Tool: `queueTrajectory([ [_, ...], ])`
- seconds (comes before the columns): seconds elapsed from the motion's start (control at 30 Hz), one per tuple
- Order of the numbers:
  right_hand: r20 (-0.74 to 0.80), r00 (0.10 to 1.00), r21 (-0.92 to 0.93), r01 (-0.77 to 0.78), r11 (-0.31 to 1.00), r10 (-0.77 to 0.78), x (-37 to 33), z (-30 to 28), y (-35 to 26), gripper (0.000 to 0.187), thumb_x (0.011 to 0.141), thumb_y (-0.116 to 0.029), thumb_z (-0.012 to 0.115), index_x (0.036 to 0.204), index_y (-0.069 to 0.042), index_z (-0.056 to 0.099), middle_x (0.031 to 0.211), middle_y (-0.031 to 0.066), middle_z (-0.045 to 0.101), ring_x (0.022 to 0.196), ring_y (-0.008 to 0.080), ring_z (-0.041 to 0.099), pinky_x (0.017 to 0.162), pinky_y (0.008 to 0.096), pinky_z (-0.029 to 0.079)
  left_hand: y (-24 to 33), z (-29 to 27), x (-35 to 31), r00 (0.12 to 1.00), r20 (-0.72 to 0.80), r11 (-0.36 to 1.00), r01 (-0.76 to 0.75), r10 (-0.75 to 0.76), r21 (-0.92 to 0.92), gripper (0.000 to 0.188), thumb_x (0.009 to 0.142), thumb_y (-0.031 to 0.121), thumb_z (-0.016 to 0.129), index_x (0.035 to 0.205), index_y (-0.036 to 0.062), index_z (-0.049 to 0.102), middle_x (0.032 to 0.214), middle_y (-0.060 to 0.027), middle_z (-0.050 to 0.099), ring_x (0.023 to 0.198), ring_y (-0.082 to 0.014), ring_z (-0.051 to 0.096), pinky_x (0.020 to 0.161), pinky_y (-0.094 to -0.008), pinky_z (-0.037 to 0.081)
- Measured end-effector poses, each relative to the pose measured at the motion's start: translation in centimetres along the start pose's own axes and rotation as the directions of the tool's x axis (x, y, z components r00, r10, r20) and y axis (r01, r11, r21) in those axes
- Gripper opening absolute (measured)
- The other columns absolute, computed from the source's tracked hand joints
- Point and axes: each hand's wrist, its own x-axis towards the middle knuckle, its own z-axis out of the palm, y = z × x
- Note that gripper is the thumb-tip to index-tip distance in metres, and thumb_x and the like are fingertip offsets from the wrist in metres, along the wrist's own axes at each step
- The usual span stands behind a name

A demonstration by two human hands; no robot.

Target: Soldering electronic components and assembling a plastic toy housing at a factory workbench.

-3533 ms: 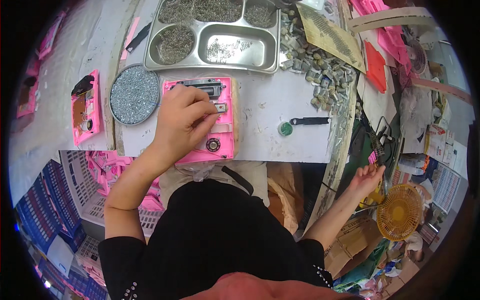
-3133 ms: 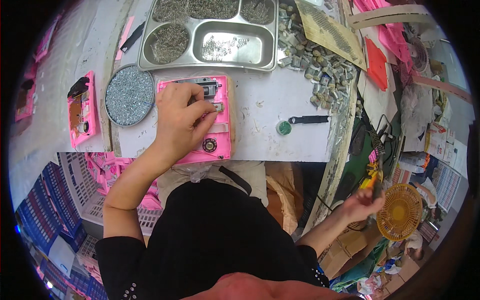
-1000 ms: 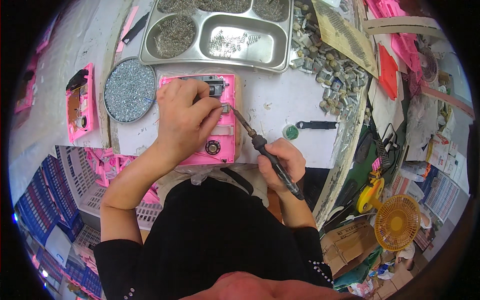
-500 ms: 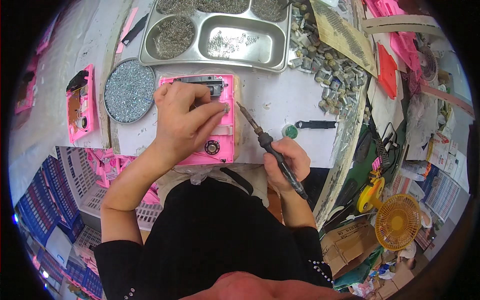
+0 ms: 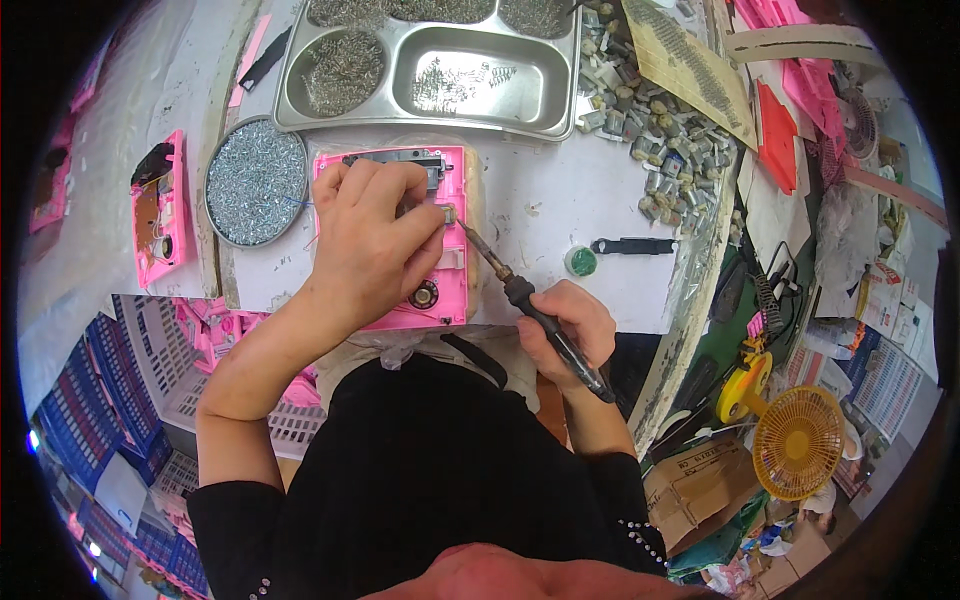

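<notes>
My left hand [image 5: 368, 235] is closed over a pink plastic housing [image 5: 456, 290], its fingertips against a small silvery metal part [image 5: 448, 214] that looks like a little motor. What those fingers pinch is hidden beneath them. A thin blue wire [image 5: 296, 202] sticks out to the left of this hand. My right hand [image 5: 572, 335] grips the dark handle of a soldering iron [image 5: 540, 312]. The iron's tip reaches the metal part's right side; whether they touch I cannot tell. Inside the housing are a dark grey piece [image 5: 420, 157] at the top and a round black speaker-like part [image 5: 424, 294] near the bottom.
A steel compartment tray [image 5: 430, 128] of springs stands beyond the housing. Left of it are a round dish of screws [image 5: 256, 180] and another pink housing [image 5: 172, 225]. Small motors [image 5: 670, 150] are heaped at right, near a green-filled small pot [image 5: 580, 261] and black strip [image 5: 634, 246].
The soldering iron has moved left, its tip coming from beside the housing to the small metal part. My left fingers have shifted slightly, uncovering more of that part.
</notes>
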Motion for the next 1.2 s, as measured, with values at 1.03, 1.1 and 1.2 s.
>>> queueTrajectory([
  [1.03, 0.052, 0.987, -0.116, 0.156, 0.981, -0.151, 0.57, 0.33, -0.02, 0.040, 0.070, 0.004, 0.084, 0.105, -0.003, 0.067, 0.073, 0.0083, 0.065, 0.059, 0.0242, 0.061, 0.052, 0.0324, 0.047, 0.48, 0.41, 0.00, 0.999, 0.006, 0.998, -0.050, 0.050, 0.038, 0.025, 0.067, 0.010, 0.081, 0.083, 0.0123, 0.062, 0.101, -0.0027, 0.058, 0.094, -0.0234, 0.057, 0.090, -0.0433, 0.034],
  [1.1, 0.058, 0.986, -0.123, 0.162, 0.979, -0.156, 0.56, 0.46, 0.15, 0.040, 0.069, 0.004, 0.084, 0.105, -0.003, 0.067, 0.073, 0.0083, 0.065, 0.059, 0.0241, 0.061, 0.052, 0.0323, 0.047, 0.48, 0.43, 0.01, 0.999, 0.004, 0.998, -0.051, 0.051, 0.039, 0.024, 0.067, 0.010, 0.081, 0.083, 0.0123, 0.062, 0.100, -0.0026, 0.058, 0.094, -0.0233, 0.057, 0.090, -0.0433, 0.034],
  [1.2, 0.067, 0.983, -0.136, 0.180, 0.974, -0.172, 0.52, 0.58, 0.27, 0.042, 0.068, 0.005, 0.085, 0.106, -0.003, 0.067, 0.074, 0.0081, 0.065, 0.058, 0.0239, 0.061, 0.051, 0.0321, 0.046, 0.46, 0.51, 0.01, 0.999, -0.003, 0.998, -0.054, 0.055, 0.039, 0.024, 0.068, 0.010, 0.081, 0.083, 0.0123, 0.062, 0.100, -0.0026, 0.058, 0.094, -0.0231, 0.057, 0.090, -0.0433, 0.034],
])
